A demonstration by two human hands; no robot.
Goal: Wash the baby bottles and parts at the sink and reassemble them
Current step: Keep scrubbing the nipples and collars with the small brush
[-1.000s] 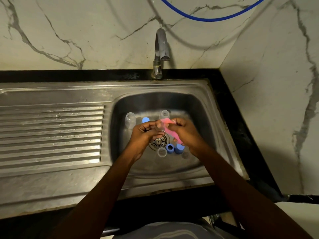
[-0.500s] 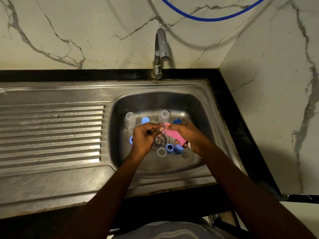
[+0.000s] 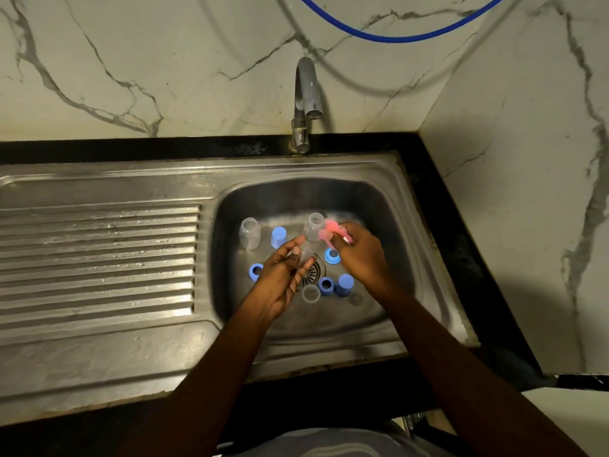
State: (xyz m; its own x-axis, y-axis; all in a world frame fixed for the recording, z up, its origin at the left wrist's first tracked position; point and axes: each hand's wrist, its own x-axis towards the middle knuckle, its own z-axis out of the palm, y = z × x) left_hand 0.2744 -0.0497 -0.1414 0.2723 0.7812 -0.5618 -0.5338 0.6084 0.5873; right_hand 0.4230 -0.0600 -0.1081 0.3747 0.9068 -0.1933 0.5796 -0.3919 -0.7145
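Left hand (image 3: 283,273): half open over the drain (image 3: 314,272), fingers beside a blurred clear part; grip cannot be told.
Right hand (image 3: 361,255): curled round a pink brush (image 3: 329,233).
Bottles: one clear bottle (image 3: 313,224) upright touching the brush, another clear bottle (image 3: 249,233) left of it, both in the sink basin (image 3: 389,225).
Blue rings (image 3: 326,285): scattered around the drain.

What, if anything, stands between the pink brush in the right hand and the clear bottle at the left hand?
Nothing visible. The pink brush, gripped by the right hand, sits right beside the mouth of the clear bottle that the left hand holds; blur hides whether they touch.
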